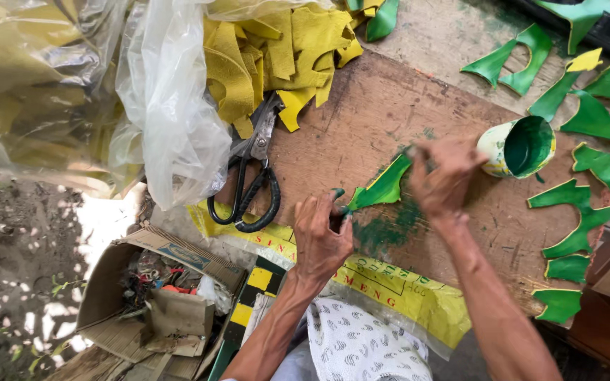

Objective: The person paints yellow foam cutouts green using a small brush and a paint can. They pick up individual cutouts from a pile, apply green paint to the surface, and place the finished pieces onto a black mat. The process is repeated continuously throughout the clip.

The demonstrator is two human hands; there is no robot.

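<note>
My left hand (323,236) pinches the near end of a curved piece of leather painted green (384,187), which lies on a brown wooden board (361,113). Over the far end of that piece my right hand (443,176) is closed on a small tool or brush whose tip is blurred. A small can of green paint (520,147) stands open just right of my right hand. Green paint stains the board under the piece.
Black-handled scissors (252,183) lie at the board's left. Yellow cut pieces (270,56) are piled beside clear plastic bags (157,106). Several green painted pieces (580,219) are spread at the right. A cardboard box of scraps (157,296) sits on the ground below.
</note>
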